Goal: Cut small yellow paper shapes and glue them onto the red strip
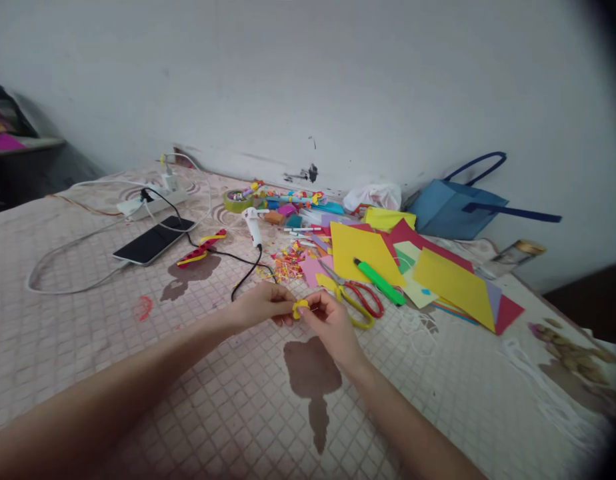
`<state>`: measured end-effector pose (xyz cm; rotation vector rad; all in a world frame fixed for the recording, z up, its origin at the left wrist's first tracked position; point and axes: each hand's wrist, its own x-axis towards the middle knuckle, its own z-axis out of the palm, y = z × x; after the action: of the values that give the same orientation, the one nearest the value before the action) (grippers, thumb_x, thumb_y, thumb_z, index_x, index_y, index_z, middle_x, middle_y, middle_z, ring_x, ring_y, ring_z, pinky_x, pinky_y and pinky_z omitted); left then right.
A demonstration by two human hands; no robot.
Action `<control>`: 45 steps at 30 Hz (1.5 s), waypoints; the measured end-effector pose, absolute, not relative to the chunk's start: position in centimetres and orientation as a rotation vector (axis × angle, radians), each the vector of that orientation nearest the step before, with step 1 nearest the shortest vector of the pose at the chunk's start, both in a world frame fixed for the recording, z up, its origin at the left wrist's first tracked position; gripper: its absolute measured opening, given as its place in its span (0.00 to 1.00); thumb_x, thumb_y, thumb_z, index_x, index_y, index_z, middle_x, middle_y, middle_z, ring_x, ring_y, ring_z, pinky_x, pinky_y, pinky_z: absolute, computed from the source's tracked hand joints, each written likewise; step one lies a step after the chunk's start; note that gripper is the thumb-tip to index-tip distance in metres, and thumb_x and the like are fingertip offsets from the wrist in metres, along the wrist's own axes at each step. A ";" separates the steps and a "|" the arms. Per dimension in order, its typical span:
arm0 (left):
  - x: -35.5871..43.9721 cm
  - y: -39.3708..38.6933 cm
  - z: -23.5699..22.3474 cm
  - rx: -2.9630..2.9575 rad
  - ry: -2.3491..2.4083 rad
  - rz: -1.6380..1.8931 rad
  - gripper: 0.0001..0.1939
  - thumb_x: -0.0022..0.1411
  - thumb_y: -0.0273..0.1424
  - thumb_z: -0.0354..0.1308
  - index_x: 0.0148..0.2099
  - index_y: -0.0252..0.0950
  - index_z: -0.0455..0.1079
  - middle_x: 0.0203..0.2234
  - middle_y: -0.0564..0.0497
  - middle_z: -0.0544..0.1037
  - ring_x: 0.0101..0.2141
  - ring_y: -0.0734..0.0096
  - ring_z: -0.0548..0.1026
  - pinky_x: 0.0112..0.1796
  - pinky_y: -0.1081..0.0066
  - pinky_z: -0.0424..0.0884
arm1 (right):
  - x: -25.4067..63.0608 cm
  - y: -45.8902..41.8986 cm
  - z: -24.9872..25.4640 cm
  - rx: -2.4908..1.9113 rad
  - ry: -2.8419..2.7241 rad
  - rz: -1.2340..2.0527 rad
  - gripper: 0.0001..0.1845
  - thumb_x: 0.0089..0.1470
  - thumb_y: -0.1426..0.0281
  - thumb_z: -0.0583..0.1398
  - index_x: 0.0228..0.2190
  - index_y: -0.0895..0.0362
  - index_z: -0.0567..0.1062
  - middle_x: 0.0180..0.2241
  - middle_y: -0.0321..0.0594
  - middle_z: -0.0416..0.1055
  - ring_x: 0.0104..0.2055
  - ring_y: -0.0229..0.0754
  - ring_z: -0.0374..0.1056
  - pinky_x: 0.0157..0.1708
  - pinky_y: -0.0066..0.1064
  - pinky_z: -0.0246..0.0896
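Both hands meet over the near middle of the patterned table cover, around a small yellow flower-shaped piece [301, 308]. My left hand [265, 305] pinches its left edge between thumb and fingers. From the other side, my right hand [331, 323] also grips the piece, thumb in front and fingers curled behind. Just beyond the right hand lie scissors [361, 307] with red and yellow handles, and a green utility knife [381, 281]. A white hot glue gun [253, 227] stands behind the left hand, its black cord running along the table.
Yellow sheets [365, 253] and other coloured sheets spread at the right, near a blue bag [453, 207]. Paper scraps [288, 263] lie past the hands. At the left are a tablet [153, 241] on a white cable, a power strip [153, 203] and a red-and-yellow strip [202, 248].
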<state>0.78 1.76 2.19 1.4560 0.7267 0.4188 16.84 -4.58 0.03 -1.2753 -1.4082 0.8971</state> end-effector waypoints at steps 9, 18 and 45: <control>1.0 1.6 1.7 1.453 0.766 0.437 0.16 0.51 0.42 0.60 0.28 0.31 0.70 0.19 0.52 0.75 0.19 0.78 0.71 0.24 0.77 0.68 | 17.3 -4.2 -0.3 -1.230 -1.258 1.121 0.11 0.46 0.62 0.62 0.25 0.57 0.69 0.23 0.33 0.66 0.25 0.35 0.61 0.26 0.27 0.57; 1.0 1.5 1.8 1.480 0.800 0.411 0.14 0.52 0.39 0.59 0.26 0.32 0.69 0.18 0.54 0.74 0.19 0.79 0.71 0.23 0.78 0.67 | 17.5 -4.4 0.2 -1.256 -1.340 1.209 0.13 0.48 0.60 0.61 0.26 0.57 0.68 0.22 0.31 0.63 0.22 0.33 0.58 0.20 0.24 0.53; -10.7 13.0 5.1 2.297 2.045 0.497 0.25 0.55 0.40 0.52 0.53 0.32 0.60 0.46 0.37 0.72 0.47 0.51 0.69 0.44 0.61 0.63 | 19.0 -3.9 -1.1 -1.344 -1.379 1.300 0.12 0.47 0.62 0.61 0.23 0.57 0.68 0.17 0.30 0.64 0.14 0.29 0.49 0.13 0.23 0.38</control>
<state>-10.70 13.00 5.06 2.2971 2.0447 0.4967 19.00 -3.89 -1.13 -1.3440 -1.3787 1.3001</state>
